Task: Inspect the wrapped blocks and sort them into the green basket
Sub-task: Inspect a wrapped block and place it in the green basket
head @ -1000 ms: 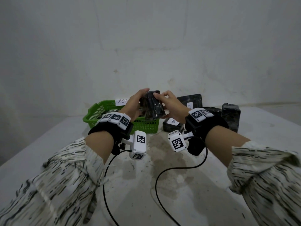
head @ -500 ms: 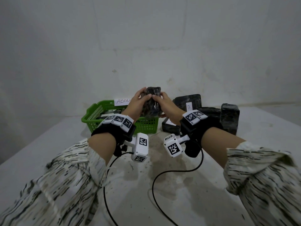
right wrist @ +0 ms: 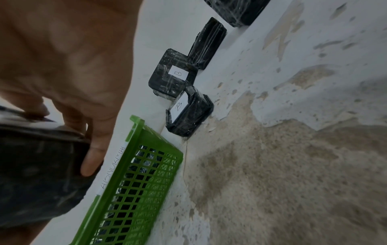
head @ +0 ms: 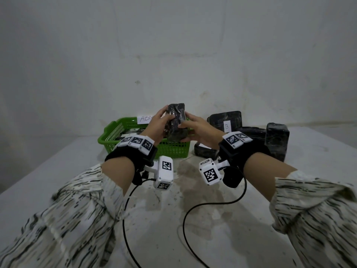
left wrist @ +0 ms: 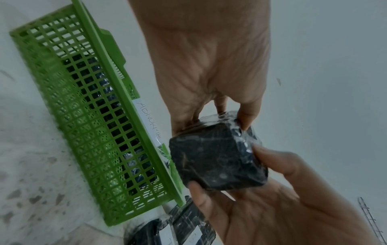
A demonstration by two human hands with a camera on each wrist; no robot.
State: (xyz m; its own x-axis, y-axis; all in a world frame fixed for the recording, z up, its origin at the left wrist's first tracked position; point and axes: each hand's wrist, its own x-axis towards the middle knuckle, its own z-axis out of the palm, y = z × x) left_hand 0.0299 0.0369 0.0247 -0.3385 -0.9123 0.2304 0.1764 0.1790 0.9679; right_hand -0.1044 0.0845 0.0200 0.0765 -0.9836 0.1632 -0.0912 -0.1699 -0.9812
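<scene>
Now wrapped block (head: 176, 120) upended, raised; left hand (head: 157, 125), right hand (head: 199, 130) holding.

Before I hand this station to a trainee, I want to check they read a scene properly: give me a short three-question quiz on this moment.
1. True or false: the wrapped block is held by both the left hand and the right hand.
2. Which letter is on the white label of the block leaning on the wall? A) A B) B C) C
3. Fill in: the green basket already holds wrapped ____.

Key: 1 true. 2 B. 3 blocks, seen dark through the mesh in both wrist views.
</scene>
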